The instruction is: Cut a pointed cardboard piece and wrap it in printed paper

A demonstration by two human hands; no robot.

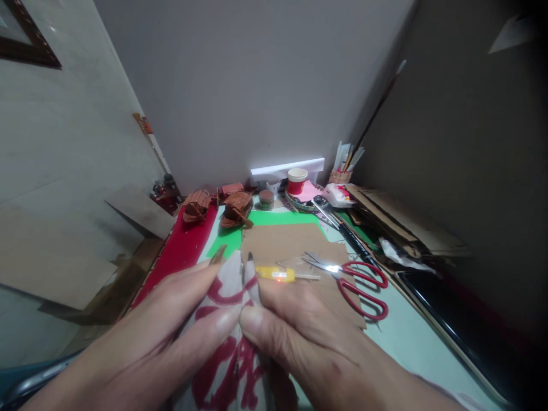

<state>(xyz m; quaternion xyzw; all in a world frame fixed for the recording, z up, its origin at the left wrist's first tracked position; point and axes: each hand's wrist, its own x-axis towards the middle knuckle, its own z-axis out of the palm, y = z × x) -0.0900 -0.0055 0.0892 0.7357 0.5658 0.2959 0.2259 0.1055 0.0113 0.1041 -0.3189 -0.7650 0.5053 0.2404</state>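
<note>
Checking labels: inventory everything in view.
marked material: unclear, white, red, front centre
cardboard sheet: 1, brown, centre
tool: 1, yellow handle, on cardboard
scissors: 1, red handles, beside tool
paper: 1, green, behind cardboard
models: 2, brown, back left
cup: 1, red, back centre
cardboard stack: several, brown, right
slab: 1, black, right
strip: 1, red, left
picture frame: 1, brown, top left
clutter: uncountable, mixed, back
left hand, right hand: 2, bare, on material

left hand and right hand pinch a pale piece with red strokes; red-handled metal scissors lie partly on brown cardboard.
</note>
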